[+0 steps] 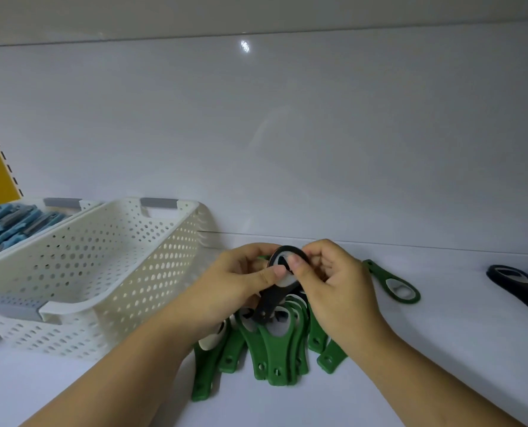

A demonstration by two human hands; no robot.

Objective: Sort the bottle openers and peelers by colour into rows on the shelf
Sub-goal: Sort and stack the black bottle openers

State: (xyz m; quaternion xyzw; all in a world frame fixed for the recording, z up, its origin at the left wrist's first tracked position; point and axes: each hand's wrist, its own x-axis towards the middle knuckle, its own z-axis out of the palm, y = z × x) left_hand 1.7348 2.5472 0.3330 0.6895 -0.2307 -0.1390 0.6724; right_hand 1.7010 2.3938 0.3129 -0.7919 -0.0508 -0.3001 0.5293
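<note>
A white shelf (441,349) runs under a glossy white back panel (287,134). At left stands a perforated white basket (102,272), with a second basket (62,202) of blue peelers (13,220) behind it. At centre lies a pile of green openers (275,349). Above it, the left hand (235,282) and right hand (333,282) both pinch a black opener (272,298). A lone green opener (392,282) lies to the right, and dark openers (515,285) lie at the far right.

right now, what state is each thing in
left hand: pinches black opener
right hand: pinches it too
black opener: lifted above the pile
green openers: piled flat under the hands
lone green opener: flat, apart to the right
near basket: upright, nothing seen inside
far basket: upright, holds blue items
dark openers: flat at right edge
</note>
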